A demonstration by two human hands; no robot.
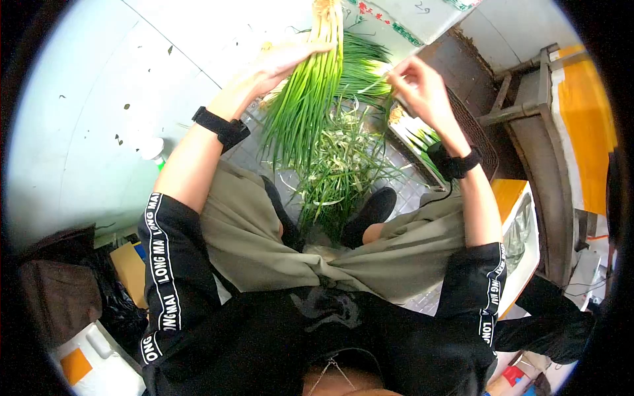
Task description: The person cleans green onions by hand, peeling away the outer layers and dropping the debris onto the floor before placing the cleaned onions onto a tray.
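Observation:
A large bunch of green onions (pixel 308 99) hangs from my left hand (pixel 282 65), its pale root ends up and its green leaves fanning down. My right hand (pixel 416 86) is raised to the right of the bunch, its fingers pinched on a thin pale strand (pixel 375 87). More green onions (pixel 366 59) lie behind the held bunch. On the floor between my shoes sits a heap of loose leaves and trimmings (pixel 343 165). Beneath my right hand, a crate (pixel 416 156) holds other green onions with white ends.
A white box with red and green print (pixel 396 20) stands at the top. At the right is a metal-framed stand (pixel 545 99) with a yellow surface. A white bottle (pixel 152 148) is on the left. Part of another person, a dark sleeve (pixel 548 323), shows at the lower right.

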